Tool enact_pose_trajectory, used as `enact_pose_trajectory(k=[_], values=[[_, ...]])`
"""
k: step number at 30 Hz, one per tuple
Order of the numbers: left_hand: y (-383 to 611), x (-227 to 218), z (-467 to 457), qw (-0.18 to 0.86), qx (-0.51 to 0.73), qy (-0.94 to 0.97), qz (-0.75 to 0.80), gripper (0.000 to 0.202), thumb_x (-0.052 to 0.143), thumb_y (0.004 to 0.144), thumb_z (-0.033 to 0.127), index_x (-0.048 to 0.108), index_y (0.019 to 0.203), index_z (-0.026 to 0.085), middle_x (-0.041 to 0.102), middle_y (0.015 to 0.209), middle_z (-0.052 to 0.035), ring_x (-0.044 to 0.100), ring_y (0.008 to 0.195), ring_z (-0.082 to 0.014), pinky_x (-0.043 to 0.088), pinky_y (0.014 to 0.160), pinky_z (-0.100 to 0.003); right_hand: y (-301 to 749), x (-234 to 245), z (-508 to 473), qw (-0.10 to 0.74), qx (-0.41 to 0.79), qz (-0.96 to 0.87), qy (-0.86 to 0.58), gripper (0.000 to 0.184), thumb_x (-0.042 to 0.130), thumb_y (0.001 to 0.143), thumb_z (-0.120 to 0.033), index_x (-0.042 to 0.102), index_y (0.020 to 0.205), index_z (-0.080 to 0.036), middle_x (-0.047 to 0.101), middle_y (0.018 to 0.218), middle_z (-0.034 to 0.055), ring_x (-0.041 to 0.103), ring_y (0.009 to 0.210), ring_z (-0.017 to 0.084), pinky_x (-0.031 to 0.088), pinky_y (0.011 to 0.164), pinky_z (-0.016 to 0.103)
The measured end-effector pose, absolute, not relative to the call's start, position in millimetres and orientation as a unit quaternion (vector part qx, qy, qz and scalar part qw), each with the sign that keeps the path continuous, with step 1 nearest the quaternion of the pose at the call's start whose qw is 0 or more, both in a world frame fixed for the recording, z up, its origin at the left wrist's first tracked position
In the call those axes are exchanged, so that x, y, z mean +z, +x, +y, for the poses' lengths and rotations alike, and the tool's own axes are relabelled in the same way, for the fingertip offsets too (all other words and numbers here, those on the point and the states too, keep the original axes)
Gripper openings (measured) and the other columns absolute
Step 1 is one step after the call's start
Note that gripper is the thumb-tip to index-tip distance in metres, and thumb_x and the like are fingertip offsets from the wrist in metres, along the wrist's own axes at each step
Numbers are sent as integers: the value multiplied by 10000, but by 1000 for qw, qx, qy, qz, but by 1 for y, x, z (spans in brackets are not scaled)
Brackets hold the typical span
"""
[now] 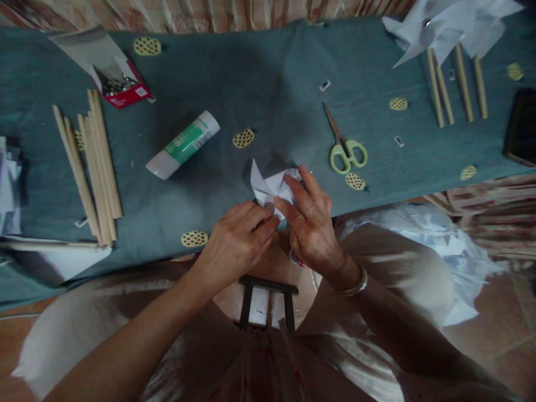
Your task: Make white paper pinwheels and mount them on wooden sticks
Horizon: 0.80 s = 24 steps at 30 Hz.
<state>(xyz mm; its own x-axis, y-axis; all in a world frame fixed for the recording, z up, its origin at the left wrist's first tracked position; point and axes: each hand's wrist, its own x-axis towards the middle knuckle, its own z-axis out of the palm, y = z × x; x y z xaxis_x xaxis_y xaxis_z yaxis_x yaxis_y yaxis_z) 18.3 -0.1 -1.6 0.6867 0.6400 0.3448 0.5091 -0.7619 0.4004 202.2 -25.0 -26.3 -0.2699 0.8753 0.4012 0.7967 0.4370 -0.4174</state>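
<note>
A white paper pinwheel (268, 187) with folded points lies between my hands near the table's front edge. My left hand (240, 234) pinches its lower left side, the fingertips bent round the paper. Across its right side, my right hand (312, 218) bends its fingers over the paper, with fingertips at the middle and at the upper right point. What the palms cover of the pinwheel is hidden. Beyond it to the right, scissors (344, 151) with light green handles lie closed. A green and white glue tube (184, 144) rests to the left.
Several wooden sticks (98, 173) lie at left, below an open red box (125, 92) of small metal pieces. Finished pinwheels (444, 28) on sticks lie at the back right. A dark phone-like object (521, 128) sits at the right edge. A plastic bag (444, 251) is beside my leg.
</note>
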Motion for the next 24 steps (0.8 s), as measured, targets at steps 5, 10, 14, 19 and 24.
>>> enact_pose_trajectory(k=[5, 10, 14, 19, 24], values=[[19, -2, 2, 131, 248, 905, 321, 130, 559, 922, 130, 664, 999, 136, 681, 870, -66, 609, 796, -178, 541, 698, -321, 207, -27, -19, 303, 71, -803, -509, 334, 418, 954, -144, 625, 1194, -252, 448, 1519, 90, 221, 1513, 288, 388, 1094, 572], [20, -2, 1, 129, 247, 905, 320, 147, 551, 933, 149, 665, 1024, 127, 682, 895, -79, 603, 821, -183, 546, 727, -328, 216, -18, -21, 314, 129, -785, -518, 456, 380, 936, -98, 590, 1284, -304, 377, 1574, 26, 204, 1520, 275, 334, 1142, 613], [19, -2, 1, 135, 244, 907, 316, 158, 554, 930, 142, 662, 1037, 98, 679, 909, -97, 603, 833, -191, 541, 723, -324, 221, -14, -20, 325, 128, -778, -522, 511, 373, 928, -92, 539, 1355, -319, 368, 1579, 8, 212, 1518, 248, 311, 1165, 607], [19, -2, 1, 136, 234, 907, 322, 156, 541, 932, 135, 662, 1029, 124, 675, 915, -88, 600, 835, -187, 536, 733, -327, 218, -16, -20, 302, 91, -799, -513, 466, 367, 942, -100, 582, 1306, -294, 374, 1574, 36, 218, 1516, 256, 322, 1156, 582], [20, -1, 2, 134, 245, 907, 315, 132, 558, 929, 143, 665, 999, 107, 673, 872, -82, 591, 804, -184, 529, 708, -314, 215, -19, -21, 267, 64, -812, -515, 377, 411, 951, -143, 617, 1231, -291, 411, 1547, 54, 212, 1514, 273, 360, 1113, 574]])
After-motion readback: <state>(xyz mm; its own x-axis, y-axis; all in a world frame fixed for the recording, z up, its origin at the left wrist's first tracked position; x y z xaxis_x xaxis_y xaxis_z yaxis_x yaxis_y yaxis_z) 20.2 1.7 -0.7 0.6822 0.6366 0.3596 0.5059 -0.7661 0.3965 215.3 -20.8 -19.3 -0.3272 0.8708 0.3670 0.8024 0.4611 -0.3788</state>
